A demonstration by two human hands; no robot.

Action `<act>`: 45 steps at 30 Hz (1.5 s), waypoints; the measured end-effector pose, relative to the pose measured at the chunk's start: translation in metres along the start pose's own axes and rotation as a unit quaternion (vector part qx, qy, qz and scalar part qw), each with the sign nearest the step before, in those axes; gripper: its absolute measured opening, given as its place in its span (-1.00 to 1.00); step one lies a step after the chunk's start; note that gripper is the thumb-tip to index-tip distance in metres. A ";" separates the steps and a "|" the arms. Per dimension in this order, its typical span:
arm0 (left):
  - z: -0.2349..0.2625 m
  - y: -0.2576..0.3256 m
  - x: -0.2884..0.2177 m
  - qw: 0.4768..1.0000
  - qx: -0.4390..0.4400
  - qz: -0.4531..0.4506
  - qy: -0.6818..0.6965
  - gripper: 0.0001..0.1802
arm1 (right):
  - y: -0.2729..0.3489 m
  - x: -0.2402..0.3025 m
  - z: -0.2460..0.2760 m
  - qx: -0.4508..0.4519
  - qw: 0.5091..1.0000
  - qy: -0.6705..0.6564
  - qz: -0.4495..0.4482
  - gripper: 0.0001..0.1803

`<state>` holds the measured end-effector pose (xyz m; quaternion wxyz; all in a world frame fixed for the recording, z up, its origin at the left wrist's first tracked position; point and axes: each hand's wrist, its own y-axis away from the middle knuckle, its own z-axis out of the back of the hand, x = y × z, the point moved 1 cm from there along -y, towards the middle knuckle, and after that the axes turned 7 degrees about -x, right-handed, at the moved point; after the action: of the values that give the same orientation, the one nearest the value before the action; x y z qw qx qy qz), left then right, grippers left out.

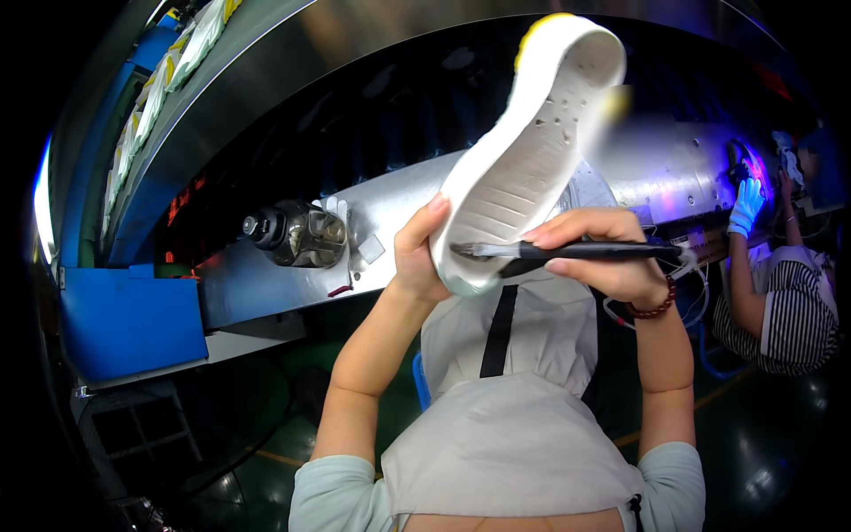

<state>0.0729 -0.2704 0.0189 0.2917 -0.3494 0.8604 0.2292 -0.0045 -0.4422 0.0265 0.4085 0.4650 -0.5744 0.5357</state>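
A white shoe sole (525,182) with yellow on its rim is tilted up in front of me, its hollow inner side toward me. My left hand (418,253) is closed on its lower end, with the thumb along the outer wall. Between the fingers and thumb of my right hand (612,266) lies a black-handled brush (638,250), held nearly level. Its bristle end reaches inside the lower end of the sole and appears to touch the surface there. A yellow and grey blur beside the sole's upper part is too smeared to make out.
A metal bench (244,293) runs across in front of me. On it stands a clear container (317,235) with a black top, beside a small pale square piece (370,248). A blue box (133,315) is at the left. At the right, a person's blue-gloved hand (746,208) works under violet light.
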 end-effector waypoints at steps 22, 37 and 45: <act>-0.010 0.003 -0.029 0.911 -0.089 0.256 -0.310 -0.42 | 0.006 0.019 0.014 0.248 0.947 0.186 0.086 -0.83; 0.000 0.014 -0.040 0.885 -0.115 0.224 -0.392 -0.35 | 0.022 0.007 0.036 0.207 0.926 0.304 0.089 -0.83; 0.013 0.015 -0.047 0.900 -0.100 0.209 -0.369 -0.34 | 0.031 -0.007 0.052 0.095 0.969 0.226 0.036 -0.83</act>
<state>0.0940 -0.2308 0.0434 0.4972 -0.0794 0.7170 0.4821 -0.0312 -0.4939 0.0072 0.4617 0.3476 -0.4303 0.6935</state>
